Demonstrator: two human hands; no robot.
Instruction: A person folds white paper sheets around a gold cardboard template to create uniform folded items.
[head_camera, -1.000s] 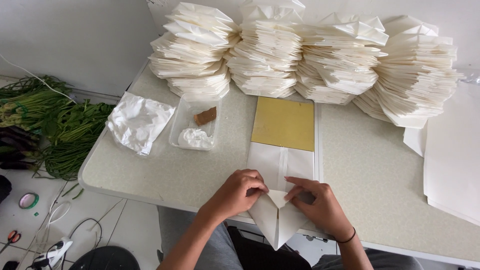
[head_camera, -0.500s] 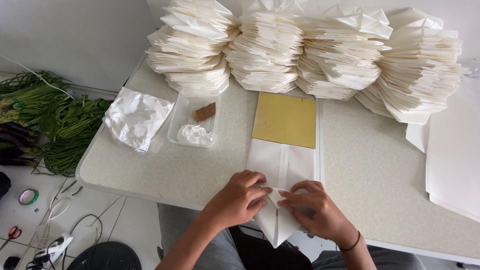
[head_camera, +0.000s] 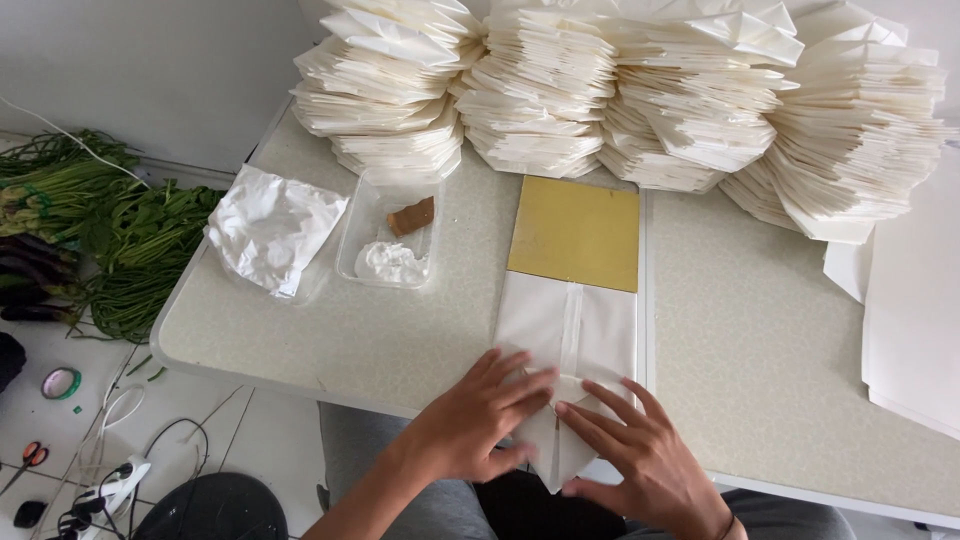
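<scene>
A sheet of white paper (head_camera: 570, 325) with a gold square (head_camera: 577, 232) at its far end lies on the speckled table (head_camera: 740, 340). Its near end is folded into a point that hangs over the table's front edge. My left hand (head_camera: 480, 420) lies flat on the left fold, fingers spread. My right hand (head_camera: 635, 450) presses the right fold, fingers spread, its fingertips meeting the left hand's at the centre crease. Neither hand grips anything.
Tall stacks of folded white paper (head_camera: 620, 90) fill the table's back. A clear plastic tray (head_camera: 390, 245) holds white paste and a brown block, beside a crumpled white plastic bag (head_camera: 272, 228). Flat white sheets (head_camera: 915, 310) lie right. Green vegetables (head_camera: 90, 230), cables and scissors are on the floor, left.
Both hands have slid a little along the folded point, pressing the flaps flat. The view has shifted slightly closer to the table.
</scene>
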